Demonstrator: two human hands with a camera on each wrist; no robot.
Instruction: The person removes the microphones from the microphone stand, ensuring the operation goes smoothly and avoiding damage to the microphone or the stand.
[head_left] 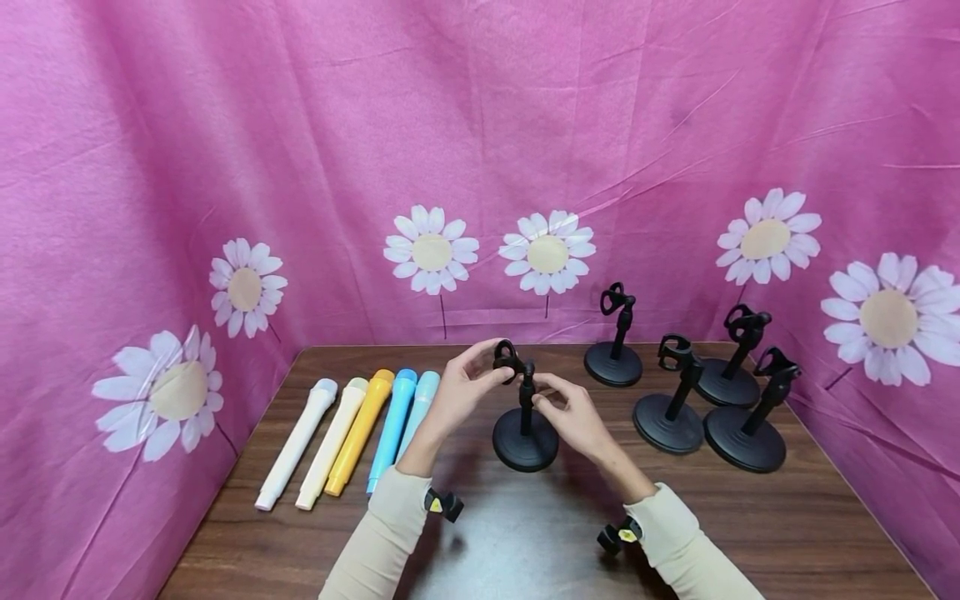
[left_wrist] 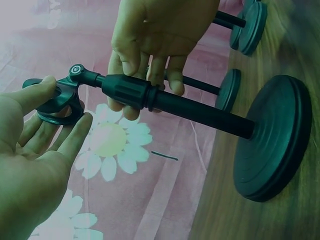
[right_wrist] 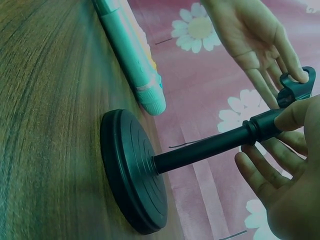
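A black desktop microphone stand (head_left: 526, 440) stands upright on the table between my hands, its round base flat on the wood. My left hand (head_left: 457, 392) pinches the clip (left_wrist: 60, 102) at the stand's top between thumb and fingers. With thumb and fingers, my right hand (head_left: 576, 419) holds the ribbed collar (left_wrist: 126, 91) on the pole, just below the clip's joint. In the right wrist view the pole (right_wrist: 205, 148) rises from the base (right_wrist: 132, 172) toward both hands.
Left of the stand, several microphones lie side by side: white (head_left: 296, 446), cream (head_left: 332, 442), yellow (head_left: 360, 433), blue (head_left: 392, 429) and light blue (head_left: 420, 408). Several more black stands (head_left: 667, 423) are at the right and back right. A pink flowered cloth (head_left: 480, 125) surrounds the table.
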